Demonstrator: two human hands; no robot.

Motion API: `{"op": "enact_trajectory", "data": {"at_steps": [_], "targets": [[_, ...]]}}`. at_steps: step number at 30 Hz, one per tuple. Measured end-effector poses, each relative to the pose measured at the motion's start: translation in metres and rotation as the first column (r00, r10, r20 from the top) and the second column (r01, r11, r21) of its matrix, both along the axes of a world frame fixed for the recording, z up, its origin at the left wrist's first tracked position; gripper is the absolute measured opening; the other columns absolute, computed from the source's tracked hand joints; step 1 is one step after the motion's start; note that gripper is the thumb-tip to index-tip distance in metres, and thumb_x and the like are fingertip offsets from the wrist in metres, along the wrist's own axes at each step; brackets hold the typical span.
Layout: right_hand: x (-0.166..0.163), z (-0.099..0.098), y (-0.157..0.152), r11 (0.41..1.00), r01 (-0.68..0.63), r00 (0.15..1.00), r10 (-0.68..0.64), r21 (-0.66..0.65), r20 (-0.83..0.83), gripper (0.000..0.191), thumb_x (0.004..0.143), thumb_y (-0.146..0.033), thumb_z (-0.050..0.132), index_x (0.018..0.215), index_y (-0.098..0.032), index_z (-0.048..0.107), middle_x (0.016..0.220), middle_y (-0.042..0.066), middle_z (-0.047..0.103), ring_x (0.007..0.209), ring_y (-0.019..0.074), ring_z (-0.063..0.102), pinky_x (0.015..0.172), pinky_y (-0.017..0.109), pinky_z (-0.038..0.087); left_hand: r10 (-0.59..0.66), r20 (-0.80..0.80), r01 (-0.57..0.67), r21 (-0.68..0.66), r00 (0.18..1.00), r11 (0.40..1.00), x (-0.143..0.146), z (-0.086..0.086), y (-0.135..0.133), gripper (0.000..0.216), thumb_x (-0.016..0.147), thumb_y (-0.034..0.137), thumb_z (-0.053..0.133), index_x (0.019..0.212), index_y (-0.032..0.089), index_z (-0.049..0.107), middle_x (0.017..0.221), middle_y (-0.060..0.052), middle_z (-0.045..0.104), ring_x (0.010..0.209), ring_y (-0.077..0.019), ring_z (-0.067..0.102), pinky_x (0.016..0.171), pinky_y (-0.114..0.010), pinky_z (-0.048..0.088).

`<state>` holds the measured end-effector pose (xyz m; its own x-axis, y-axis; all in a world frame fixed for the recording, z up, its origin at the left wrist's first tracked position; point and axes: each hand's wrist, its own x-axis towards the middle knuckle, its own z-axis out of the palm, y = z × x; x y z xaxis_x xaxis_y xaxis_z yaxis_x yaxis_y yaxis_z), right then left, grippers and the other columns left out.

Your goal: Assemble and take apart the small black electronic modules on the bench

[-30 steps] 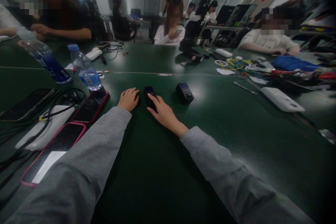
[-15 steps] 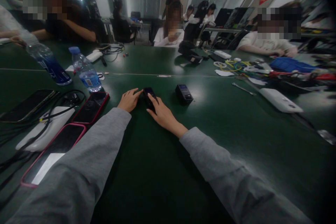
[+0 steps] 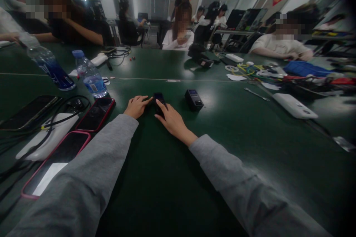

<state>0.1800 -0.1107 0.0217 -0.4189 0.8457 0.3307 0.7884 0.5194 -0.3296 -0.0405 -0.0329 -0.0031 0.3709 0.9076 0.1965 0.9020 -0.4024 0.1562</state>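
Observation:
A small black handheld device [image 3: 159, 97] with a dark screen lies on the green table in front of me. My right hand [image 3: 172, 119] rests over its near right part, index finger on its face and thumb spread toward its near end. Its other fingers are partly hidden. To the left, my left hand [image 3: 137, 106] lies low over the table with fingers stretched, its index fingertip at or very near the device's left edge; contact is unclear. A second black boxy device [image 3: 194, 100], with a small screen, stands just right of my right hand, untouched.
At left are two bottles [image 3: 93, 81], several phones [image 3: 96, 114], a white power bank [image 3: 41, 148] and black cables. A wrench [image 3: 256, 94], another white power bank [image 3: 294, 105] and a heap of wires [image 3: 256, 68] lie at right. People sit across the table.
The device between my hands has turned slightly, its far end now a little further right. My left index finger has shifted slightly. The right hand stays almost in place.

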Motion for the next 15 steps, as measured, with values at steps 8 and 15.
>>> {"op": "enact_trajectory", "data": {"at_steps": [8, 15], "targets": [[-0.001, 0.0001, -0.0002, 1.0, 0.011, 1.0, -0.011, 0.017, 0.009, 0.058, 0.104, -0.043, 0.044, 0.156, -0.025, 0.025, 0.128, 0.016, 0.054, 0.11, 0.0294, 0.058, 0.089, 0.046, 0.055, 0.016, -0.008, -0.016, 0.013, 1.0, 1.0, 0.0023, -0.0013, -0.0007, 0.047, 0.099, 0.022, 0.036, 0.14, 0.035, 0.054, 0.152, -0.001, 0.047, 0.137, -0.0287, 0.04, 0.111, -0.055, 0.035], [-0.0013, -0.0043, 0.0018, 1.0, 0.018, 1.0, -0.019, 0.025, 0.007, 0.054, 0.106, -0.044, 0.035, 0.156, -0.027, 0.024, 0.129, 0.015, 0.053, 0.111, 0.0294, 0.058, 0.09, 0.046, 0.054, 0.02, 0.036, -0.02, 0.017, 0.999, 1.0, 0.0039, 0.002, -0.0034, 0.044, 0.1, 0.024, 0.036, 0.138, 0.034, 0.054, 0.15, 0.0, 0.05, 0.136, -0.0262, 0.042, 0.111, -0.052, 0.036]]}}
